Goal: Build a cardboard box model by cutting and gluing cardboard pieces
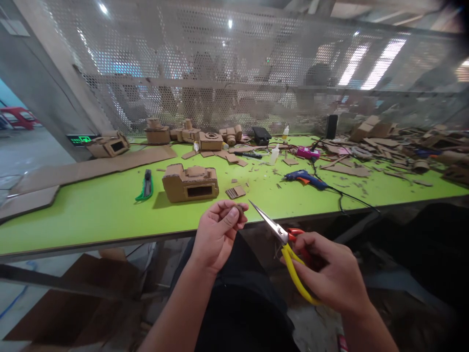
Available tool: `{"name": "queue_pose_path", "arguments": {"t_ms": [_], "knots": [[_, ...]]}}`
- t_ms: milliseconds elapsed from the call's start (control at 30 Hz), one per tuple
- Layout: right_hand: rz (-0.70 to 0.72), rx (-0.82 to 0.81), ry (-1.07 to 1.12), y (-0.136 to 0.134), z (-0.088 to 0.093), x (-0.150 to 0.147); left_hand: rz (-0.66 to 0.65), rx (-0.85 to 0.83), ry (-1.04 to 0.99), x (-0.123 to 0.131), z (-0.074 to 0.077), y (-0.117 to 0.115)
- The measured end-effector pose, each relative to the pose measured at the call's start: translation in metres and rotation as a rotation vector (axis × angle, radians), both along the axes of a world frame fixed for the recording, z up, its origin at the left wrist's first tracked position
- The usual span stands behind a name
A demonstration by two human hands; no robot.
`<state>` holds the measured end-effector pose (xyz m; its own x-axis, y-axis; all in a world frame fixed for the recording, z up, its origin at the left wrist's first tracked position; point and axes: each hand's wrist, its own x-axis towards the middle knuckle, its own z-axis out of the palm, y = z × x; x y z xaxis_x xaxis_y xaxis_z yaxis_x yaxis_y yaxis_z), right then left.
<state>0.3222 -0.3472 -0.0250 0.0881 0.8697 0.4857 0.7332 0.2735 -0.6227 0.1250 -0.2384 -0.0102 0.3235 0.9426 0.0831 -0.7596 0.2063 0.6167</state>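
Observation:
Between the thumb and fingers of my left hand [222, 230] is a small brown cardboard piece [240, 209], partly hidden by the fingertips. My right hand [330, 271] grips a pair of scissors [280, 233] with one red and one yellow handle. Their blades look closed, and the tip points up and left, a little right of my left fingers. Just beyond my left hand, a cardboard camera model [190, 183] stands on the green table [98, 215]. Small cardboard strips [235, 191] lie beside it.
A green box cutter [145, 186] lies left of the model, and a blue glue gun [306, 179] with a black cord to the right. More cardboard models [210, 141] line the back. Cardboard scraps [388, 149] pile up at the right. A perforated metal screen [176, 63] rises behind.

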Motion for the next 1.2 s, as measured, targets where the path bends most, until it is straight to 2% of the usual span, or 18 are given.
{"name": "queue_pose_path", "arguments": {"t_ms": [467, 867, 1200], "knots": [[-0.033, 0.019, -0.135, -0.003, 0.005, -0.009, -0.069, -0.086, -0.066, 0.002, 0.002, -0.001], [-0.006, -0.106, 0.042, -0.005, -0.007, -0.016, -0.178, -0.176, -0.155, 0.003, -0.003, -0.003], [-0.022, -0.156, 0.071, -0.005, -0.01, -0.024, -0.103, -0.122, -0.124, 0.005, -0.006, -0.002]]}}
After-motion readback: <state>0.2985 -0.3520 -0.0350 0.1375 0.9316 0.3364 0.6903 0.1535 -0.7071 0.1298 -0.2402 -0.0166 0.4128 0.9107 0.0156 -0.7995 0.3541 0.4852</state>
